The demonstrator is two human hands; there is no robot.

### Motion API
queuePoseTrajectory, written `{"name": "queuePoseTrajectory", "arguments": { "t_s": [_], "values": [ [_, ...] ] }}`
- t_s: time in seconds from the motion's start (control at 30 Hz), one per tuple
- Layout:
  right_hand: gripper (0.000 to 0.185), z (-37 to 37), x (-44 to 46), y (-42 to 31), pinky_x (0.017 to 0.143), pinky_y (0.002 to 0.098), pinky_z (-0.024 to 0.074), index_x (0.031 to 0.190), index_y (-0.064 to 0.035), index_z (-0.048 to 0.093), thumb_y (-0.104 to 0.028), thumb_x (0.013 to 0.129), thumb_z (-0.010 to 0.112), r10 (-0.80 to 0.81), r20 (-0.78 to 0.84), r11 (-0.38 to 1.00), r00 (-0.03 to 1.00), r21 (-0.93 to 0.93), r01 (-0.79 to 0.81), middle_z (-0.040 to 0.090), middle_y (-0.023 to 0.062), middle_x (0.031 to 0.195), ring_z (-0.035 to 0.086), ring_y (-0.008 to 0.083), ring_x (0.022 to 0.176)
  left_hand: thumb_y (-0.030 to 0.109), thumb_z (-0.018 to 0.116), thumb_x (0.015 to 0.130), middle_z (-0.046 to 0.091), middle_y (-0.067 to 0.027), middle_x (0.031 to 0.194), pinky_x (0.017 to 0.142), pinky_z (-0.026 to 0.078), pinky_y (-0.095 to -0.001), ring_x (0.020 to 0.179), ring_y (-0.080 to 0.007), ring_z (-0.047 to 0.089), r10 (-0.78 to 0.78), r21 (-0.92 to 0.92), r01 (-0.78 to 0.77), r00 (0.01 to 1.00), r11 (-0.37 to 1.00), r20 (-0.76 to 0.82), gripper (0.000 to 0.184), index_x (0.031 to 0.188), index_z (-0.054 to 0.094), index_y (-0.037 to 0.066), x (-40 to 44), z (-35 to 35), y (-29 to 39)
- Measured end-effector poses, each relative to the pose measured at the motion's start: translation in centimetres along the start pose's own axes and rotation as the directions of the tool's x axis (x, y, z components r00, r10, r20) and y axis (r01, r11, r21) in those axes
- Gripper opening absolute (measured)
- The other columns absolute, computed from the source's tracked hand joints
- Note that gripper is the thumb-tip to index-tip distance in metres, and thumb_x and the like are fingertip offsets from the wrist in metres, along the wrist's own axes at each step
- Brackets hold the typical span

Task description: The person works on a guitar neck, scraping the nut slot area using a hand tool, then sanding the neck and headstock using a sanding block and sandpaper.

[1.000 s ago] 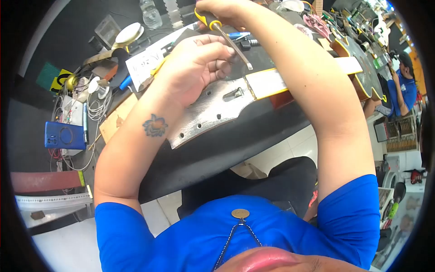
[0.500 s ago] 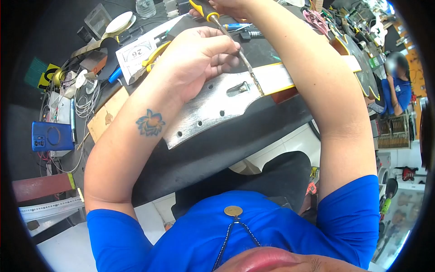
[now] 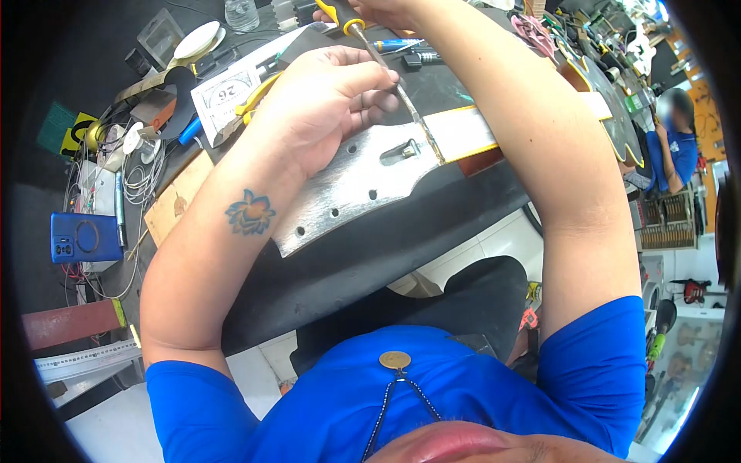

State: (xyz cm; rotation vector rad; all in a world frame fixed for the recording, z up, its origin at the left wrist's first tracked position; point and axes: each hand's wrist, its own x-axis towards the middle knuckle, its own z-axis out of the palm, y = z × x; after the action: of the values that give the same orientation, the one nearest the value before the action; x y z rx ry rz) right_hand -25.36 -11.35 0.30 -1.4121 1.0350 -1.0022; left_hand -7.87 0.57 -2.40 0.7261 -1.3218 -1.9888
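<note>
A bare metallic-grey guitar headstock with several peg holes lies across the dark padded bench edge. My left hand rests over its upper left part, thumb and curled fingers at the shaft of a screwdriver-like tool. At the top edge, partly out of view, my right hand is closed round the tool's yellow-and-black handle. The flat tip meets the slot between the headstock and the pale, yellow-edged neck. My right forearm hides part of the neck.
A blue phone, coiled cables and a white spool are at the left. A printed paper and yellow-handled pliers lie beyond my left wrist. The guitar body is at the right, near a seated person.
The tool's tip has come down from above the neck into the slot at the headstock. My left fingers have moved to the shaft. The camera view has shifted slightly.
</note>
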Motion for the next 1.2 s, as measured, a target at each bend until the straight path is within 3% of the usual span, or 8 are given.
{"name": "queuePoseTrajectory", "arguments": {
  "t_s": [0.53,1.2],
  "values": [
    [0.014,0.11,-0.28,-0.34,0.053,0.0343,0.0559,0.097,0.0018,0.067,-0.006,0.099,0.055,-0.016,0.027,1.0,1.0,0.005,0.016,0.067,0.012,0.078,0.067,0.0212,0.061,0.005,0.074,0.096,0.072,-0.0052,0.101,0.081,0.057,-0.028,0.086,-0.0114,0.067,0.021,0.014,-0.021,1.0,1.0,-0.011,0.025,0.117,0.061,0.005,-0.21,-0.13,-0.11],
    [0.011,-0.12,-0.41,-0.69,0.052,0.029,0.0565,0.103,0.0026,0.067,-0.004,0.095,0.063,-0.032,0.07,0.996,0.997,0.086,0.026,0.071,0.0123,0.083,0.07,0.0183,0.062,0.005,0.077,0.092,0.07,-0.0031,0.095,0.076,0.054,-0.026,0.083,-0.011,0.066,0.021,0.036,-0.021,1.0,0.999,0.001,0.02,0.108,0.066,0.006,-0.43,0.01,0.03]
  ]
}}
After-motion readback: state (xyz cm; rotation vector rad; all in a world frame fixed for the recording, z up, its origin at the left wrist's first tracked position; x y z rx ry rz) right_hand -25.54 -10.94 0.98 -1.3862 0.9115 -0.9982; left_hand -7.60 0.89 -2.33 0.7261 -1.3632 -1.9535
